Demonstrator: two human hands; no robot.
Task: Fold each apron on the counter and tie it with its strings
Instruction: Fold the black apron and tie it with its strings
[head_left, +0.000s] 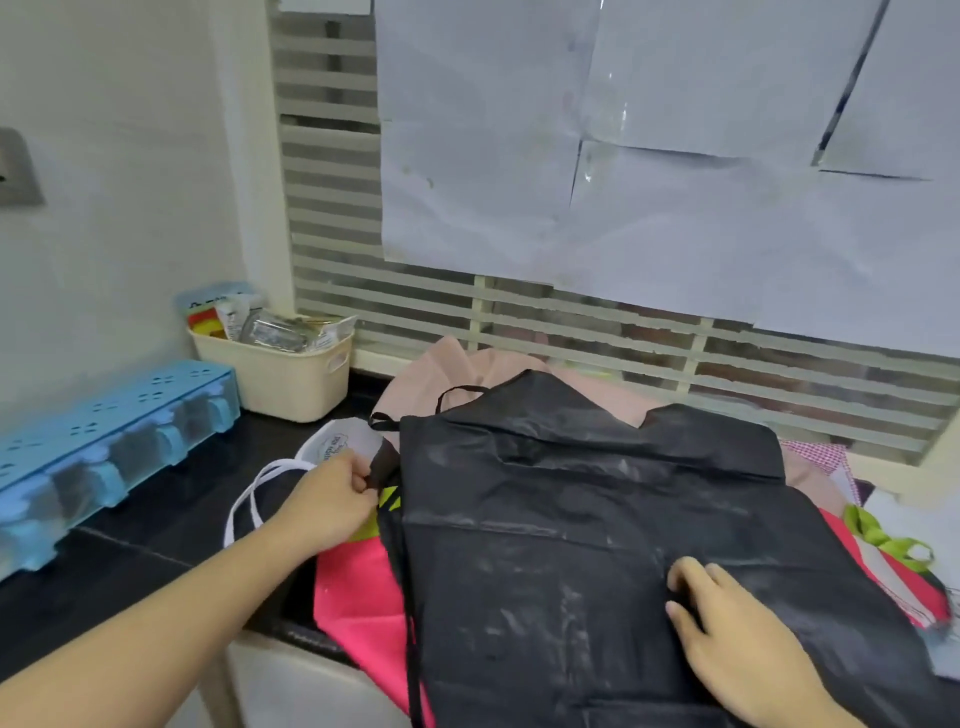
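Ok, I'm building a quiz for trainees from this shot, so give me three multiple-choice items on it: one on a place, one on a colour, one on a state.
1. Where is the cream basket?
A. beside the blue tray, against the wall
B. on top of the aprons
C. on the floor

2. What colour is the top apron?
A. pink
B. black
C. white

3. What is the left hand doing?
A. lying flat on the counter
B. holding the basket
C. pinching the black apron's left edge

Answers:
1 A: it stands next to the blue tray.
2 B: black cloth covers the pile.
3 C: its fingers close on the edge, while the right hand rests on the cloth.
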